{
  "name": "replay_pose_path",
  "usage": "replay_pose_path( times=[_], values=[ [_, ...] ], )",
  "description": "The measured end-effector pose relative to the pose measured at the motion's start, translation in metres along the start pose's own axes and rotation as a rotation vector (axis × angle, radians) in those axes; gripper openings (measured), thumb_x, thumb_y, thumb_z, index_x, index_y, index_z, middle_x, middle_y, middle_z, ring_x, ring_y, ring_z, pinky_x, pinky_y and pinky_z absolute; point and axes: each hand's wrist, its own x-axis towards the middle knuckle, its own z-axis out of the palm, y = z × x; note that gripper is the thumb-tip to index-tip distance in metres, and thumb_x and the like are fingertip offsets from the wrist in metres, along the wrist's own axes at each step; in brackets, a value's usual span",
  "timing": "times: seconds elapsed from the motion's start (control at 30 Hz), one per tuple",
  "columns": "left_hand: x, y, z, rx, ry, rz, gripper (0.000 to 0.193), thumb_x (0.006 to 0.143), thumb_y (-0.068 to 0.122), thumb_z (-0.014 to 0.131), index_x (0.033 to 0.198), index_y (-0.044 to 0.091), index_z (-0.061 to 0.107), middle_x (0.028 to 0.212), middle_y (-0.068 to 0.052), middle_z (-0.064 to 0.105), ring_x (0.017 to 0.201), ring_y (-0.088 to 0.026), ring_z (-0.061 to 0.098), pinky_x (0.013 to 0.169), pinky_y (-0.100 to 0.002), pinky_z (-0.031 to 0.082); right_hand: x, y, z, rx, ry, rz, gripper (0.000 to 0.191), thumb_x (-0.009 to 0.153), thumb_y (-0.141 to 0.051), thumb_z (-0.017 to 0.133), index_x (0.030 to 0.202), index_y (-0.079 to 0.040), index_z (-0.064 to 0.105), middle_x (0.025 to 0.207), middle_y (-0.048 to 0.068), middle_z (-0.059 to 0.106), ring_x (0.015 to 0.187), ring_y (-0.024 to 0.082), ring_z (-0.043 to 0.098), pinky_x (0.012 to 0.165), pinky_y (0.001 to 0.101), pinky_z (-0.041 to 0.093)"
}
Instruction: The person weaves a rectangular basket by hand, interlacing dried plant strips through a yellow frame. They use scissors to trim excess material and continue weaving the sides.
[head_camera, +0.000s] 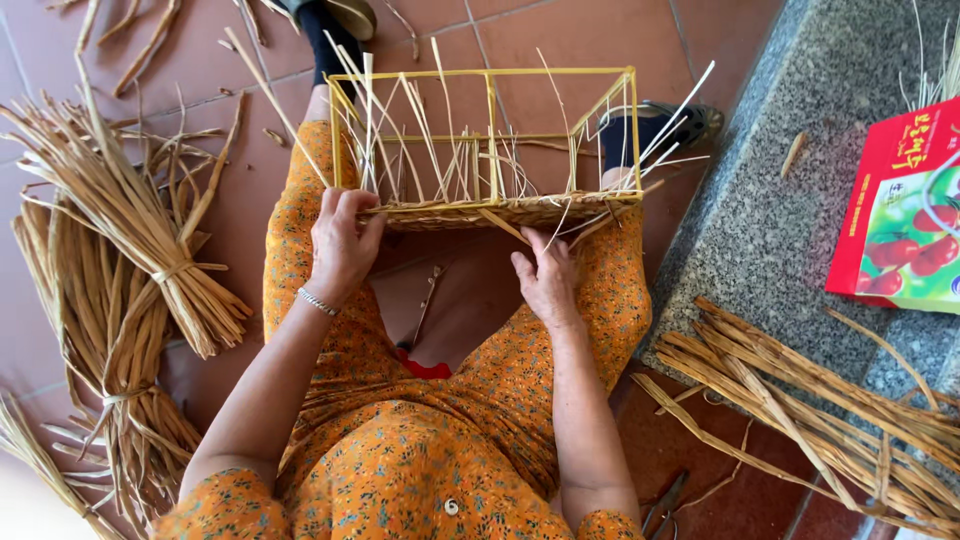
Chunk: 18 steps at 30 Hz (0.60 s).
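A yellow wire frame basket (488, 135) rests across my knees, with a woven straw base band (500, 211) and many loose straw uprights sticking out. My left hand (343, 240) grips the basket's near-left corner, fingers closed on the woven edge. My right hand (545, 277) touches the underside of the woven band near its middle-right, fingers pinching a straw strand (505, 227). I sit in an orange flowered dress.
Tied bundles of dried straw (130, 250) lie on the red tile floor at my left. More straw strips (820, 400) lie at the right by a grey stone step (770, 200). A red and green box (905, 215) sits on the step. Pliers (662, 508) lie by my right elbow.
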Motion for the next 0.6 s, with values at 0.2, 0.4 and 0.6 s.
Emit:
replay_pose_path(
  times=[0.2, 0.4, 0.6],
  values=[
    [0.004, -0.018, -0.012, -0.061, -0.05, 0.031, 0.018, 0.091, 0.006, 0.075, 0.107, 0.007, 0.067, 0.1, -0.009, 0.059, 0.078, -0.019, 0.065, 0.069, -0.032, 0.056, 0.007, 0.002, -0.041, 0.369, -0.244, 0.557, 0.017, 0.093, -0.024, 0.08, 0.099, -0.008, 0.079, 0.071, 0.004, 0.071, 0.055, 0.013, 0.059, 0.047, 0.027, 0.044],
    [0.003, -0.022, -0.013, -0.105, -0.049, -0.057, 0.015, 0.09, 0.004, 0.075, 0.104, 0.006, 0.07, 0.099, -0.008, 0.06, 0.071, -0.016, 0.062, 0.067, -0.03, 0.055, 0.001, 0.013, -0.105, 0.708, -0.175, 0.628, 0.017, 0.097, -0.009, 0.067, 0.112, -0.001, 0.072, 0.081, 0.008, 0.073, 0.062, 0.013, 0.065, 0.051, 0.0242, 0.051],
    [0.012, -0.025, -0.019, -0.198, -0.038, -0.075, 0.01, 0.092, 0.004, 0.075, 0.102, 0.006, 0.073, 0.092, -0.004, 0.061, 0.072, -0.012, 0.059, 0.068, -0.026, 0.052, -0.022, -0.015, -0.159, 1.453, -0.293, 0.416, 0.025, 0.106, -0.005, 0.055, 0.127, 0.001, 0.068, 0.094, 0.018, 0.074, 0.075, 0.019, 0.07, 0.068, 0.0339, 0.059]
  ],
)
